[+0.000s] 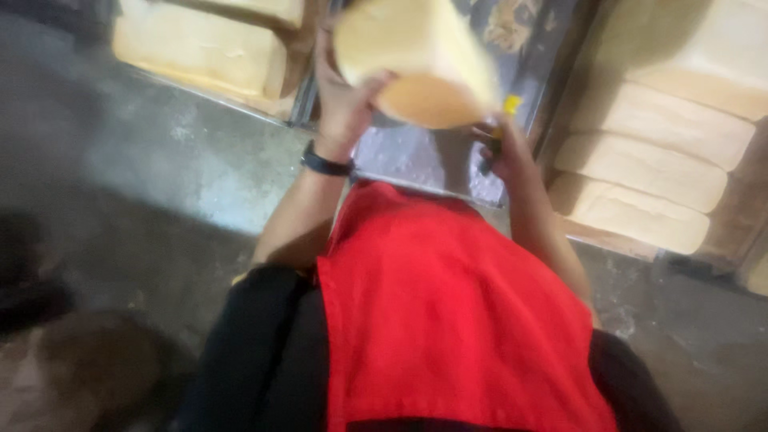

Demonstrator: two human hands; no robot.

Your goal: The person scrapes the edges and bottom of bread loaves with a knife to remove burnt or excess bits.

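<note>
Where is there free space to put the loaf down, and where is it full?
The grey tray surface under the loaf, between the left hand and right hand, looks bare. The right rack of loaves is crowded, and so is the upper-left tray of loaves.

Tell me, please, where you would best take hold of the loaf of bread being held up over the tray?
Probably by its long flat sides, coming from the left as the left hand does on the loaf. It is a tall block tilted with its browner end down, so a wide grip across the sides seems safest. The right hand is busy with a small yellow-tipped tool.
</note>
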